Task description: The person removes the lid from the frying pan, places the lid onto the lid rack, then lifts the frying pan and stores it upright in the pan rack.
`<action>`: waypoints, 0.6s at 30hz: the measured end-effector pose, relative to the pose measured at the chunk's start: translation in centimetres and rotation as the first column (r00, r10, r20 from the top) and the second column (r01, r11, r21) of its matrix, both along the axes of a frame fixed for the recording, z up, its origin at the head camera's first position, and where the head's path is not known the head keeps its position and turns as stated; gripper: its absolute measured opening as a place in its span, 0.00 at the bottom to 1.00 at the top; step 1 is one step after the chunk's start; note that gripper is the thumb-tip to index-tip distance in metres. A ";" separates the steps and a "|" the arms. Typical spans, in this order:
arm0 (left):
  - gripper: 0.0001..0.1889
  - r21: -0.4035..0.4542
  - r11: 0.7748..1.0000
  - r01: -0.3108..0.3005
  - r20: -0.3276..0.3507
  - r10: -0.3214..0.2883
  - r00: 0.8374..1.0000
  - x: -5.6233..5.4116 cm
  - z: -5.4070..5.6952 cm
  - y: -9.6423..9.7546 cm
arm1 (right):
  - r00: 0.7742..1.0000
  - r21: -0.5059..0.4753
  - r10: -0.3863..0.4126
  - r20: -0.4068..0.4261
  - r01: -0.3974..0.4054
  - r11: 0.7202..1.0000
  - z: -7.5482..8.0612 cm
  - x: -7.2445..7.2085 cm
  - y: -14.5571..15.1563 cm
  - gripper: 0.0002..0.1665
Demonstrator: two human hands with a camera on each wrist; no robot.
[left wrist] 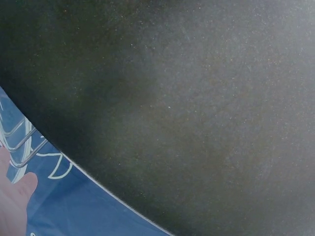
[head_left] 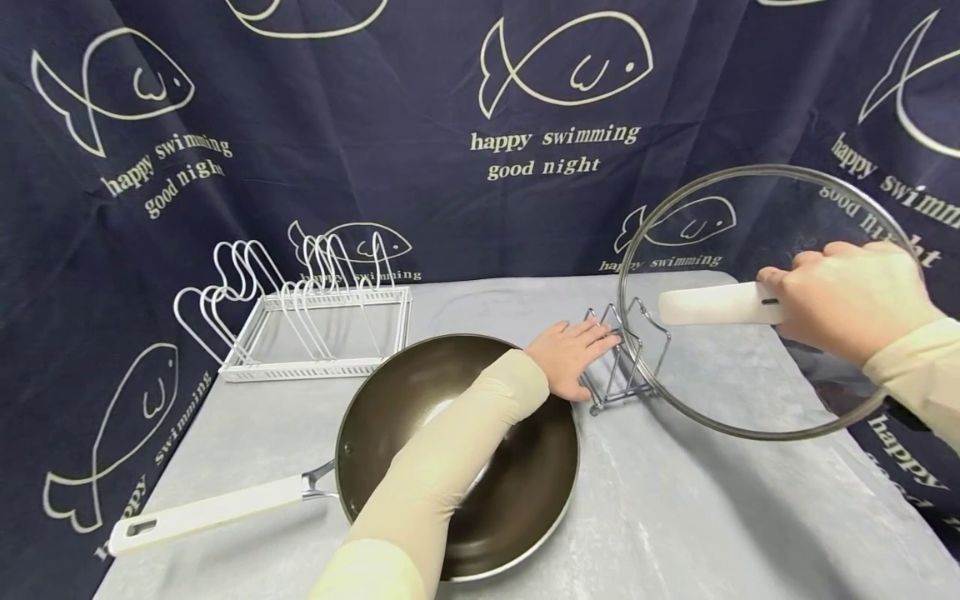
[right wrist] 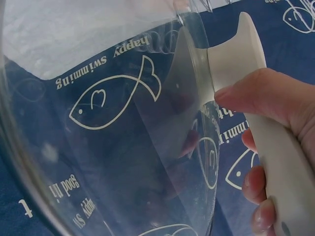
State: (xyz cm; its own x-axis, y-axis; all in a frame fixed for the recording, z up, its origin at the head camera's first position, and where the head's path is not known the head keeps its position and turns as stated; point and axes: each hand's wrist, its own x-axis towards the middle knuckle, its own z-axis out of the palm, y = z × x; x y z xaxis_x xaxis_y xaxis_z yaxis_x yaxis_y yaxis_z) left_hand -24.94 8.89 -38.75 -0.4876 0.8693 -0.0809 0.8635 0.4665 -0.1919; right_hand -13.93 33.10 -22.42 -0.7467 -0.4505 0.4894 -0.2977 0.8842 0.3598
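The left wrist view is filled almost wholly by the dark inside of the frying pan (left wrist: 187, 113), so little else shows there; only a fingertip of the left hand (left wrist: 15, 196) and a few wires of the small wire stand (left wrist: 19, 142) peek in at the left edge. The right forearm is cut off at the right edge of the head view, and the lid's lower right rim is hard to follow against the dark cloth.

The frying pan (head_left: 517, 492) sits on the bench (head_left: 712, 517), near and centre, with nothing in it; the left sleeve passes above it; its white handle (head_left: 210, 512) points to the near left. The white dish rack (head_left: 300, 321) at the far left holds nothing.

The glass lid (head_left: 757, 300) is clear, round, rimmed in metal, with a long white handle (head_left: 712, 304) across it; it is held tilted in the air at the right, its lower edge just beside the small wire stand (head_left: 622, 358). The right hand (head_left: 847, 300) has its grip closed round that handle; the left hand (head_left: 573, 357) rests flat with straight fingers against the stand's near left side.
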 end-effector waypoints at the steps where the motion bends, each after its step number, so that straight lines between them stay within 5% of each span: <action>1: 0.50 -0.001 1.000 -0.001 0.001 0.001 1.000 0.0 0.0 0.0 | 1.000 0.005 -0.019 0.019 0.018 1.000 0.0 0.0 0.0 0.14; 18: 0.50 -0.015 1.000 -0.024 0.010 0.024 1.000 0.2 0.0 0.2 | 0.983 -0.012 -0.114 0.145 0.117 0.993 -1.0 -0.6 -0.8 0.14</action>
